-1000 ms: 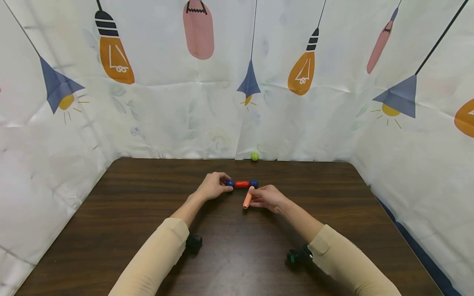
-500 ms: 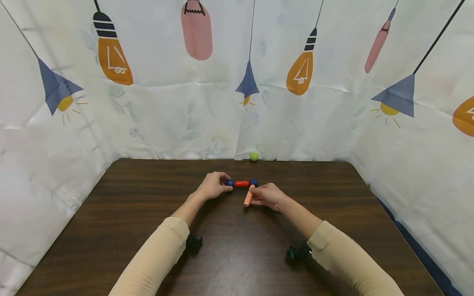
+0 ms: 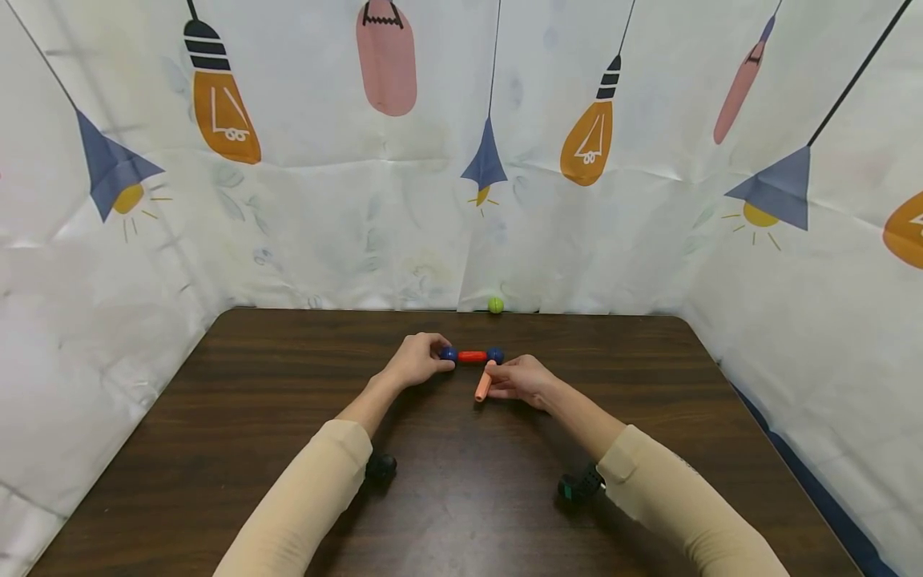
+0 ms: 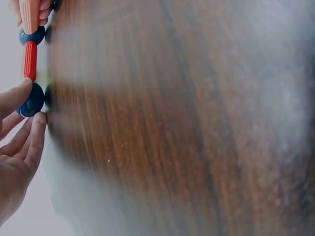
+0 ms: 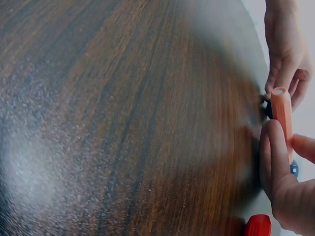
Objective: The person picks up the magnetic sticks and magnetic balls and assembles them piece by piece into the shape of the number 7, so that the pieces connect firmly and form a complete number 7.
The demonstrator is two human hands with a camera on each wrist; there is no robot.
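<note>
In the head view, a red ribbed rod (image 3: 472,357) joins two dark blue balls, the left ball (image 3: 449,355) and the right ball (image 3: 495,355). My left hand (image 3: 420,360) grips the left ball between thumb and fingers, also clear in the left wrist view, where that ball (image 4: 33,101) sits at the fingertips. My right hand (image 3: 525,380) pinches an orange ribbed rod (image 3: 485,383) near its middle. The rod slants toward me, its far end right at the right ball. In the right wrist view the orange rod (image 5: 281,113) shows a hole in its near end.
A brown wood-grain table (image 3: 461,497) lies beneath both hands. A yellow-green ball (image 3: 495,304) is at its far edge, before a printed white curtain (image 3: 324,224). A red piece (image 5: 258,226) appears low in the right wrist view. Dark cameras (image 3: 380,468) are worn at the wrists.
My right hand has shifted slightly upward and away from me with the orange rod. My left hand and the joined blue balls have hardly moved.
</note>
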